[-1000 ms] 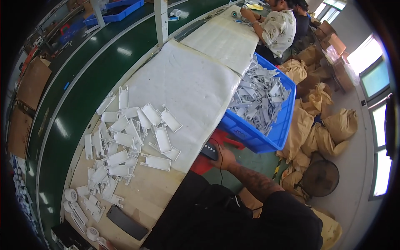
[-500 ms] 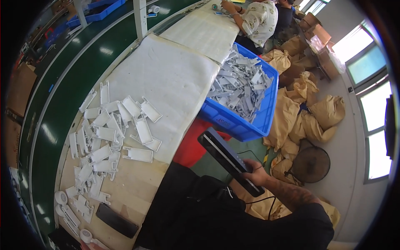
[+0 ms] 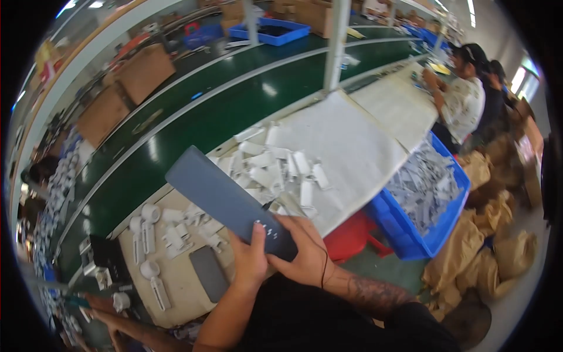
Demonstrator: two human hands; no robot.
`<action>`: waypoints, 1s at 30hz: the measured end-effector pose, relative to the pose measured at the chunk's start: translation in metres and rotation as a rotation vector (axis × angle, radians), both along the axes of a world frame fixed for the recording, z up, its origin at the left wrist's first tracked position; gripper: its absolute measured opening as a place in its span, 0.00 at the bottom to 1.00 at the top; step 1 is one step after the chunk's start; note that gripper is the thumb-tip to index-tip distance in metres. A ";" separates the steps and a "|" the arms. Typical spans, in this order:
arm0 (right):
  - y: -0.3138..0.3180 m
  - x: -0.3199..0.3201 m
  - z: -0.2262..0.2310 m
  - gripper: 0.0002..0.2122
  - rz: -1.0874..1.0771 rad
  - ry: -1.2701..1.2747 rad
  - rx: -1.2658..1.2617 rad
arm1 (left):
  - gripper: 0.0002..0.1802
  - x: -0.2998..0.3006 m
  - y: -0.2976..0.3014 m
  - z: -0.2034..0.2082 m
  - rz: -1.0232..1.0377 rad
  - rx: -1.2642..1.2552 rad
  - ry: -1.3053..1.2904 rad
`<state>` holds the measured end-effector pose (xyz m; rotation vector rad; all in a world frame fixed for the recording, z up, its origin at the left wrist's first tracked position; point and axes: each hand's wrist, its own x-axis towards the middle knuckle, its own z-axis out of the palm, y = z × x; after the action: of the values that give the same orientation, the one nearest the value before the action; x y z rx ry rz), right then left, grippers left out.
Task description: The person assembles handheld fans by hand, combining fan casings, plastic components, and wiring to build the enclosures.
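A long, dark blue-grey bar-shaped device point(image 3: 220, 190) with small white marks near its lower end is held up over the worktable. My left hand point(image 3: 249, 261) grips its lower end from the left, thumb on the face. On the right side of that same end, my right hand point(image 3: 302, 249) is closed round it, and a thin dark cable runs along the wrist. Behind the device lies a pile of white plastic parts point(image 3: 264, 167), partly covered by it. A flat dark grey slab point(image 3: 209, 273) rests on the table near my left forearm.
White hand showers point(image 3: 155, 284) lie at the table's left. A blue crate point(image 3: 378, 211) of grey parts and a red stool point(image 3: 350, 237) stand at right, near brown sacks point(image 3: 460, 255). A green conveyor point(image 3: 176, 135) runs behind. Co-workers sit far right; another person's arm point(image 3: 141, 331) reaches in lower left.
The view has turned left. The device has moved from beside the table to above it, its plain face now showing. My left hand has joined my right on it.
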<state>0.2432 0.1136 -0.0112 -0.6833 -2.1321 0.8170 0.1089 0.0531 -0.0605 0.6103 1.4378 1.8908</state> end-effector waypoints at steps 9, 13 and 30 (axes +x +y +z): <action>0.001 -0.077 0.038 0.13 0.556 0.284 -0.120 | 0.42 -0.067 -0.099 0.063 0.009 0.112 0.051; 0.006 -0.091 0.045 0.06 0.632 0.327 0.184 | 0.42 -0.068 -0.108 0.069 0.048 0.148 0.055; -0.006 -0.064 0.086 0.03 0.615 0.393 -0.168 | 0.52 -0.089 -0.094 0.101 -0.457 0.536 -0.311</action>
<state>0.1788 0.1074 0.0749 0.0830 -1.9253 1.3409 0.0197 -0.0411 0.0404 0.7703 0.5289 1.8814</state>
